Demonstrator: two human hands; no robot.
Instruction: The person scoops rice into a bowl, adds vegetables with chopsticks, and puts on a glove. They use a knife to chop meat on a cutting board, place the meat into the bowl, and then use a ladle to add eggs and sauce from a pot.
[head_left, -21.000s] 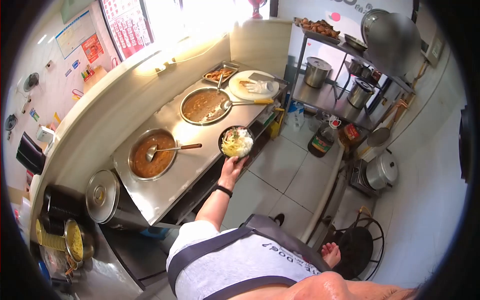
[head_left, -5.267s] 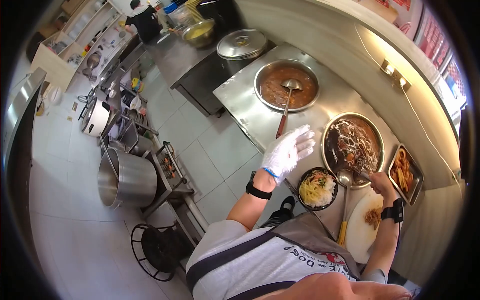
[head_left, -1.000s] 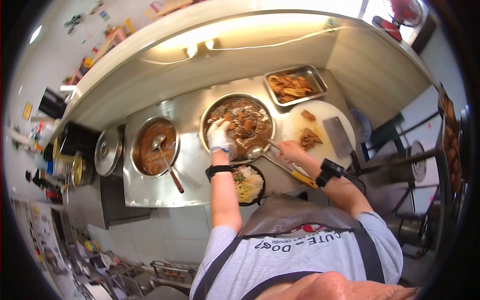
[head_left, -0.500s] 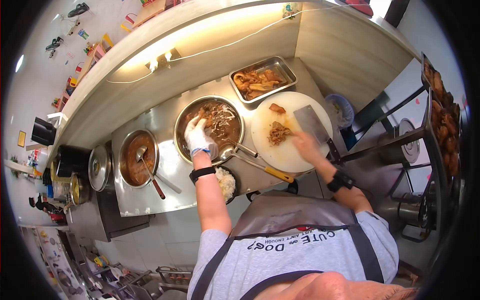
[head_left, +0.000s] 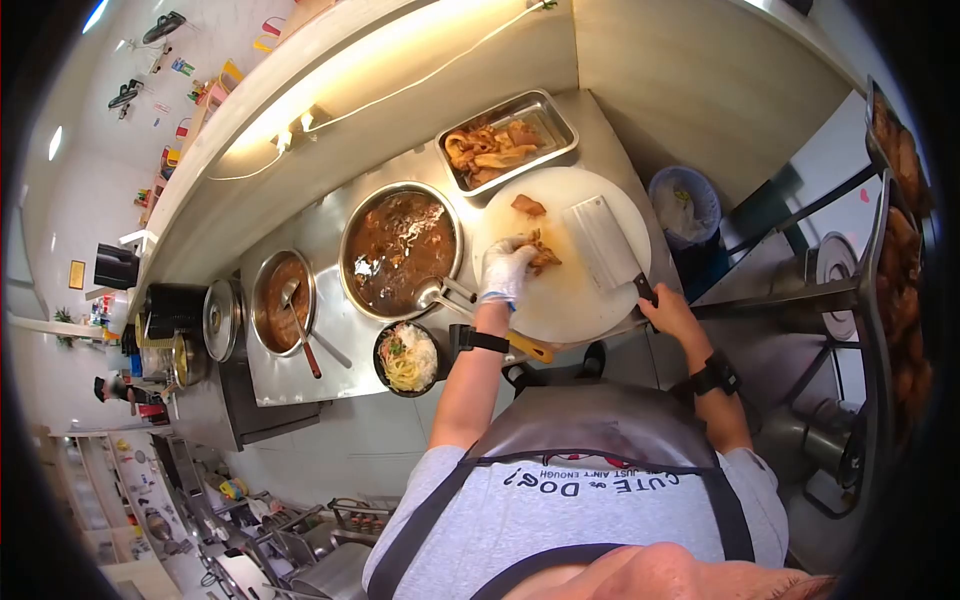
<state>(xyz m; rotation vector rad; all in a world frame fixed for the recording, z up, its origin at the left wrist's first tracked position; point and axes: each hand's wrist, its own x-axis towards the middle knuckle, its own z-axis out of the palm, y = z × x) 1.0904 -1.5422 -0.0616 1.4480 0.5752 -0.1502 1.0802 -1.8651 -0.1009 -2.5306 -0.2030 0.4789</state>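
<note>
On the round white cutting board point(head_left: 560, 310), my left hand point(head_left: 508, 268), in a clear plastic glove, closes its fingers on a small heap of chopped brown meat point(head_left: 544, 256). A single reddish-brown piece of meat point(head_left: 528, 205) lies farther back on the board. To the right, a cleaver point(head_left: 601, 240) rests flat with its wide blade on the board. My right hand point(head_left: 672, 312), bare, has its fingers closed around the end of the cleaver's dark handle. Left of the board stands a steel pot point(head_left: 352, 275) of dark brown stew.
A steel tray point(head_left: 562, 160) of braised meat sits behind the board. A ladle point(head_left: 428, 294) and tongs rest at the stew pot. A black bowl point(head_left: 381, 368) holds rice and vegetables at the counter's front edge. Farther left is a smaller pot point(head_left: 312, 300) with a ladle.
My left hand has moved right, from the stew pot to the chopped meat. My right hand has gone from beside the meat to the cleaver's handle. Vegetables now show beside the rice in the bowl.
</note>
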